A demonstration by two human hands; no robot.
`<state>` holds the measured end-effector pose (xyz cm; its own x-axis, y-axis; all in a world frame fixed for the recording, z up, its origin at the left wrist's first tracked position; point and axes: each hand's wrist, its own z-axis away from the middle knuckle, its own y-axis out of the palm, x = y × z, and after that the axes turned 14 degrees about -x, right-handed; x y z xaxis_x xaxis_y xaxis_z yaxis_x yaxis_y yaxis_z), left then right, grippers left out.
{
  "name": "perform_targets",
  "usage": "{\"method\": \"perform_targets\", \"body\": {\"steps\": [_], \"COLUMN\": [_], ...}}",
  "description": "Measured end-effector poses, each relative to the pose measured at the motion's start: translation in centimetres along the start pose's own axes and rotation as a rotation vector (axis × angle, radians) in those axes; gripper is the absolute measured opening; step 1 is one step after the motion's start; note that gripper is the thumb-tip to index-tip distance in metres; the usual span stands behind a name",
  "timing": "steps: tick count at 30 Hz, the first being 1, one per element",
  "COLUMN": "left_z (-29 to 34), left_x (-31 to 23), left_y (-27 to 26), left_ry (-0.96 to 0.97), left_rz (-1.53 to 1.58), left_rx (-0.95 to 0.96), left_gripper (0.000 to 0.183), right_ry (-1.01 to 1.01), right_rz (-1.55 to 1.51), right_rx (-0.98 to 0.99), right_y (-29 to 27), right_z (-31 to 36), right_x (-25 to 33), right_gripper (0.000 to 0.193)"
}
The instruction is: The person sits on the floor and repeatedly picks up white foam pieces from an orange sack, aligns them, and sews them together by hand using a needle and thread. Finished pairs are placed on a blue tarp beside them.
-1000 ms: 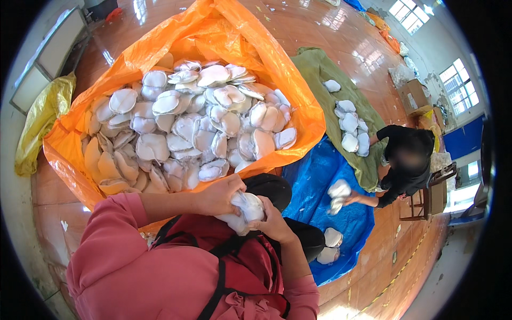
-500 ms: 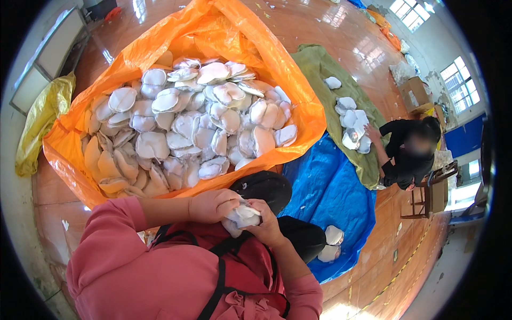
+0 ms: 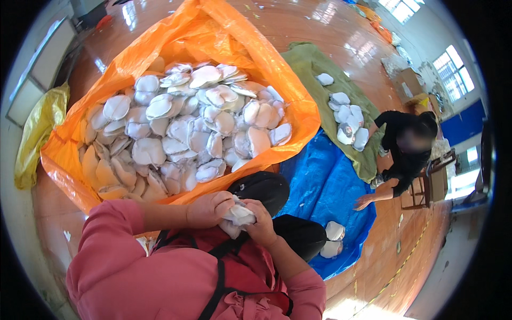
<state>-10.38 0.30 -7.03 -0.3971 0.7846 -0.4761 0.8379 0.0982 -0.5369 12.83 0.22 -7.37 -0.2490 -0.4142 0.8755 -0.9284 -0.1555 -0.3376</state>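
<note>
Close in front of my body, a small white padded fabric piece (image 3: 239, 215) is pinched between both hands. My left hand (image 3: 209, 209) closes over its left side, with the fingers curled. On the opposite side, my right hand (image 3: 261, 223) grips it with thumb and fingers. Part of the piece is covered by my fingers. Just beyond my hands, a large orange woven sack (image 3: 298, 101) lies wide open. It is heaped with rounded white padded pieces (image 3: 149, 151), some showing fluffy grey-white edges.
To the right, a blue sheet (image 3: 314, 170) carries two white padded pieces (image 3: 333, 240). A green cloth (image 3: 298, 58) beyond holds several more (image 3: 348, 120). A co-worker (image 3: 408, 141) bends beside it, near a wooden chair (image 3: 426, 186). A yellow sack (image 3: 40, 138) lies far left.
The co-worker's hand has left the pieces on the green cloth, and a hand now reaches over the blue sheet's edge. My hands stay on the same piece, with little shift. The view has tilted slightly.
</note>
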Motion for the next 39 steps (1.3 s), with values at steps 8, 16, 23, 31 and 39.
{"method": "perform_targets", "body": {"steps": [8, 16, 23, 31, 39], "left_z": [-5.6, -6.7, -7.6, -7.0, -5.9], "left_x": [-3.0, -2.2, -2.9, -1.3, -2.6], "left_y": [-4.8, -7.2, -8.5, -8.1, -7.7], "left_ry": [-0.376, -0.484, -0.334, -0.484, -0.345], "left_rz": [0.204, -0.056, -0.283, -0.120, -0.227], "left_rx": [0.373, 0.541, 0.986, 1.206, 1.201], "left_gripper": [0.032, 0.021, 0.025, 0.028, 0.023], "right_ry": [-0.098, -0.084, -0.095, -0.126, -0.067], "right_rz": [0.005, 0.292, 0.313, 0.237, 0.023], "right_rx": [0.040, 0.323, 0.435, 0.420, 0.401], "right_y": [-0.2, -0.6, 0.8, 2.0, 2.1], "right_z": [0.3, -2.8, -2.9, -2.2, -1.4], "right_x": [1.4, 7.5, 9.2, 8.7, 7.8], "right_gripper": [0.056, 0.051, 0.053, 0.073, 0.077]}}
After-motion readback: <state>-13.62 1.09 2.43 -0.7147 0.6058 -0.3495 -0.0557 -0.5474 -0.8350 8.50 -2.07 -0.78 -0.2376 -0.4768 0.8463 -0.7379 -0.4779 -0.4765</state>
